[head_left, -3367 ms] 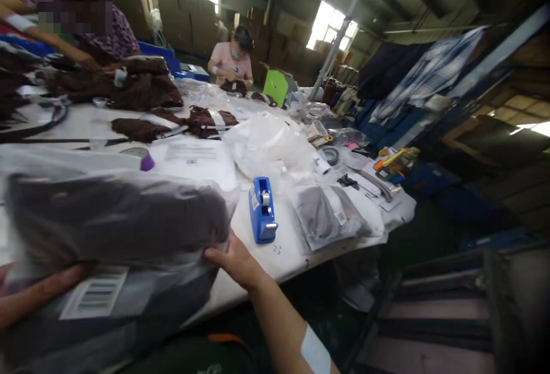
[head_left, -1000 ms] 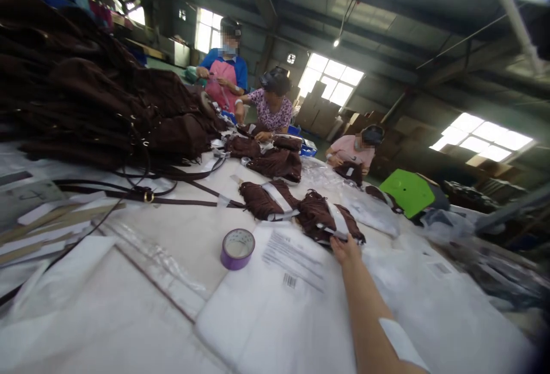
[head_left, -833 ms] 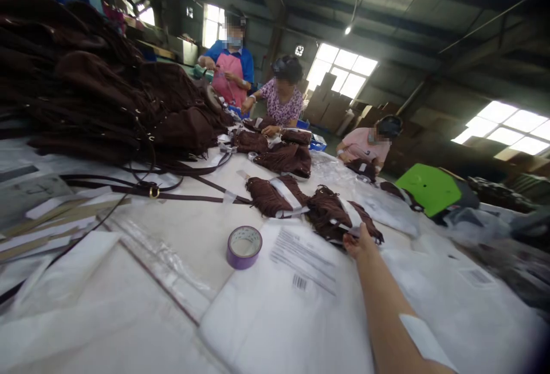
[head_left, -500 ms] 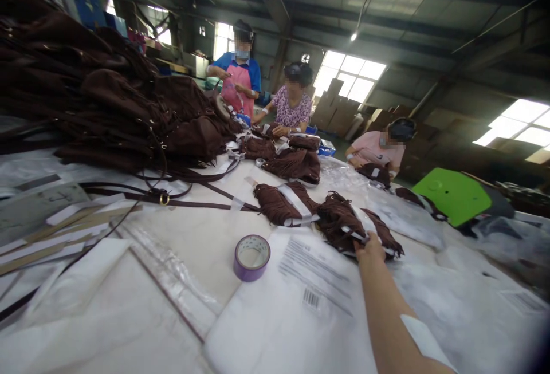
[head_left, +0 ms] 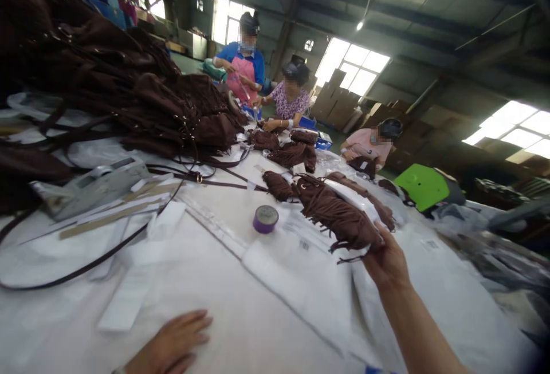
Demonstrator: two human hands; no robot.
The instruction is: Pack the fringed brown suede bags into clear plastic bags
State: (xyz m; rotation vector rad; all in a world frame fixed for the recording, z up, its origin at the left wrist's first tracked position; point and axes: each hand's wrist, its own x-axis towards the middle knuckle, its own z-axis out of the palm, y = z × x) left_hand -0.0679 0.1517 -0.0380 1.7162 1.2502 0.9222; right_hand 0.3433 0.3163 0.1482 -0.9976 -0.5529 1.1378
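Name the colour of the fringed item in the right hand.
The fringed item is dark brown, clearest in the head view.

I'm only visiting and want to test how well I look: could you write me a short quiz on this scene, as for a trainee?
1. What does the right hand hold?
a) a pen
b) a brown fringed bundle
c) a cup

2. True or false: the roll of purple tape touches neither that hand nor the left hand.

3. Fill in: the big heap of brown bags is on the picture's ____ side.

Key: 1. b; 2. true, as the tape lies apart from both; 3. left.
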